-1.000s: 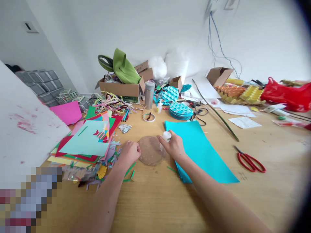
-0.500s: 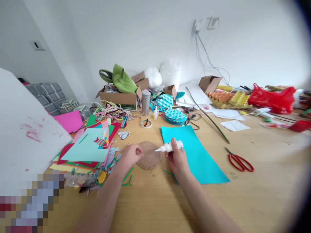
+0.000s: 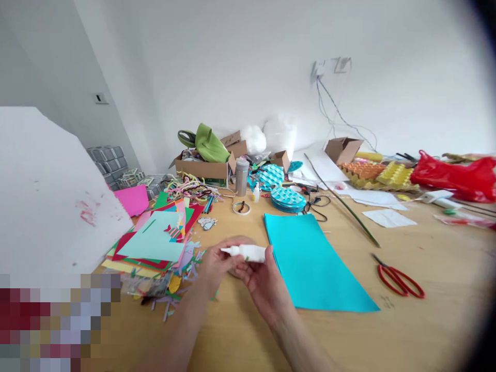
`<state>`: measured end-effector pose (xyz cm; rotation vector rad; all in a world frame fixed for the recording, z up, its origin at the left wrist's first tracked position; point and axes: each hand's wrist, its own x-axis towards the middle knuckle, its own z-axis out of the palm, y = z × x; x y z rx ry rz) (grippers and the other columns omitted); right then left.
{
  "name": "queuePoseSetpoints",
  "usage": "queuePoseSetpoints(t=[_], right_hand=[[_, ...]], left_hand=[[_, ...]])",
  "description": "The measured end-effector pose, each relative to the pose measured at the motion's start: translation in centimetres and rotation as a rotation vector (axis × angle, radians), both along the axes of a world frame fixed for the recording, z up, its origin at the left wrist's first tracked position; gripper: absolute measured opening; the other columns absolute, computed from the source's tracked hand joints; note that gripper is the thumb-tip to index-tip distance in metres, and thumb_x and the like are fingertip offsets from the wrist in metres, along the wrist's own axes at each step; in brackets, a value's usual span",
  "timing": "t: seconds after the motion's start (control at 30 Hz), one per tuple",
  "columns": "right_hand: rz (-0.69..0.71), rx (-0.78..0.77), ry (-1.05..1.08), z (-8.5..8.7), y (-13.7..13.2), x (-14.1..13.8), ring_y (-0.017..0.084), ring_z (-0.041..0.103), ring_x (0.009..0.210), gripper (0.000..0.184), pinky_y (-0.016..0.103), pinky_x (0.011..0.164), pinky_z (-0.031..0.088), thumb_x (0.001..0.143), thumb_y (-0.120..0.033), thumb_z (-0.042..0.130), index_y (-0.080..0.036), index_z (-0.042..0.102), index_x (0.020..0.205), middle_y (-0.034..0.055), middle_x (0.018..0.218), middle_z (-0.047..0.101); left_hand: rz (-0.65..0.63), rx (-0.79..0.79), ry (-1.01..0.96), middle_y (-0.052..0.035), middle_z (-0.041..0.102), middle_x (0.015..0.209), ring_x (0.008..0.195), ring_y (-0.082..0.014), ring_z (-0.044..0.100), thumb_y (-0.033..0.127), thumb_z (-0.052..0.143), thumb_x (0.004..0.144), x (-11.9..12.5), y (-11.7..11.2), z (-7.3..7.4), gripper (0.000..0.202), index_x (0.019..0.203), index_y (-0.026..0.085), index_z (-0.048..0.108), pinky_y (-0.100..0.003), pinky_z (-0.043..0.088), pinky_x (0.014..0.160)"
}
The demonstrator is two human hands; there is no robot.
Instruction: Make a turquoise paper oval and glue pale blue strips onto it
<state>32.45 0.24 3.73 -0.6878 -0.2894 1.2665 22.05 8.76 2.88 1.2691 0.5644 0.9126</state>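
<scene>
My right hand (image 3: 265, 283) is closed round a small white glue bottle (image 3: 250, 252), held level with its nozzle pointing left. My left hand (image 3: 215, 264) is curled with its fingertips pinched at the nozzle's tip. Both hands hover low over the wooden table (image 3: 387, 336), just left of a turquoise paper sheet (image 3: 313, 263). The round brown disc that lay here is hidden under my hands.
A pile of coloured paper and scraps (image 3: 158, 243) lies at the left beside a white board (image 3: 46, 206). Red scissors (image 3: 399, 281) lie right of the turquoise sheet. Behind are a cardboard box (image 3: 205, 168), a grey can (image 3: 242, 175), a long green stem (image 3: 344, 206), egg trays (image 3: 380, 173) and a red bag (image 3: 457, 175).
My right hand lifted the glue bottle off the disc, turned it level and drew it toward me. My left hand left the disc's edge and came to the nozzle. The view tilted up.
</scene>
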Motion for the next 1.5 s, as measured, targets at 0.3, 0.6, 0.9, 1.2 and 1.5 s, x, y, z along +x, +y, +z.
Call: queuePoseSetpoints(t=[0.3,0.6,0.9,1.2,1.5], right_hand=[[0.260,0.038,-1.123,2.1,-0.8,2.7,0.026,0.064,0.093,0.041,0.036,0.079,0.048,0.081,-0.052,0.067,-0.018,0.069,0.104,0.0073,0.098,0.072],[0.000,-0.201,-1.747,0.3,9.9,5.9,0.020,0.066,0.088,0.026,0.027,0.074,0.048,0.091,-0.032,0.057,-0.016,0.063,0.110,0.0080,0.101,0.072],[0.057,-0.260,-1.986,-3.4,18.5,6.8,0.031,0.045,0.131,0.045,0.042,0.107,0.034,0.084,-0.018,0.065,-0.013,0.059,0.128,0.0197,0.135,0.057],[-0.106,-0.581,-1.979,-1.1,-0.4,21.1,0.030,0.046,0.133,0.063,0.041,0.108,0.038,0.087,-0.048,0.060,-0.013,0.050,0.138,0.0170,0.144,0.050],[0.057,-1.210,-1.767,-2.9,-6.1,27.4,0.034,0.065,0.103,0.076,0.035,0.075,0.050,0.076,-0.069,0.062,-0.006,0.060,0.120,0.0232,0.114,0.067]], left_hand=[[-0.036,-0.137,-0.086,-0.0032,0.068,0.077,0.076,-0.0180,0.060,0.044,0.088,0.059,-2.2,0.7,-0.7,0.042,0.083,0.014,0.074,-0.030,0.046,0.075],[0.365,-0.158,0.002,0.0037,0.058,0.069,0.056,-0.0087,0.048,0.051,0.081,0.067,-2.6,2.8,-1.7,0.059,0.108,0.015,0.059,-0.020,0.037,0.051],[0.497,0.186,0.253,0.0014,0.061,0.075,0.070,-0.0152,0.059,0.044,0.073,0.075,-2.8,3.2,-3.3,0.044,0.106,0.018,0.057,-0.027,0.048,0.066],[0.471,0.290,0.364,-0.0004,0.062,0.082,0.075,-0.0173,0.059,0.045,0.072,0.074,-3.2,2.9,-3.1,0.048,0.111,0.019,0.056,-0.031,0.049,0.073],[0.208,0.409,0.554,-0.0074,0.070,0.095,0.087,-0.0254,0.065,0.041,0.066,0.075,0.4,-1.3,-2.4,0.036,0.105,0.021,0.063,-0.043,0.052,0.084]])
